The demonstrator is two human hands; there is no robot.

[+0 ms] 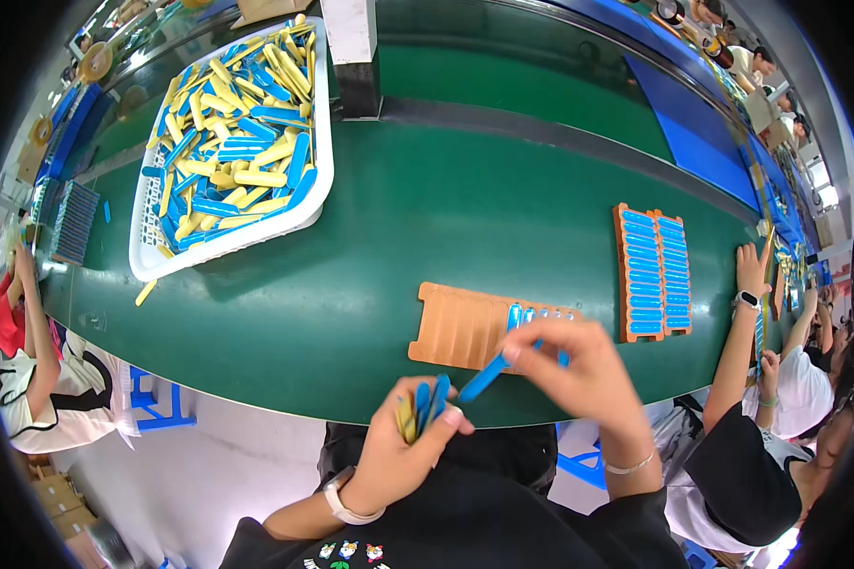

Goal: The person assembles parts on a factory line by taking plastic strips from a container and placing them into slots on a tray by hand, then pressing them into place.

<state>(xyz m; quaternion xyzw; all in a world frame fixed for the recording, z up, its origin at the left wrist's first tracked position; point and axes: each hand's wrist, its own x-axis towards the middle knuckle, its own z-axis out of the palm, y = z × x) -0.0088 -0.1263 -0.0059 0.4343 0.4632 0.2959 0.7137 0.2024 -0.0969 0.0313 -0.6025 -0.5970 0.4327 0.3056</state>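
Note:
My left hand (411,446) is closed around a small bunch of slim blue and yellow pieces (421,410) with rounded ends, near the table's front edge. My right hand (579,370) pinches one long blue piece (486,376), held tilted between the left hand and an orange-brown grooved tray (454,327). Several shiny blue pieces (514,317) lie in the tray's right-hand grooves. Its left grooves are bare. Part of the tray's right side is hidden behind my right hand.
A white plastic basket (310,204) heaped with blue and yellow pieces stands at the left on the green table (380,237). Two filled orange trays (626,284) lie to the right. Beyond them a co-worker's arm (733,351) rests at the table. A post (356,57) rises behind the basket.

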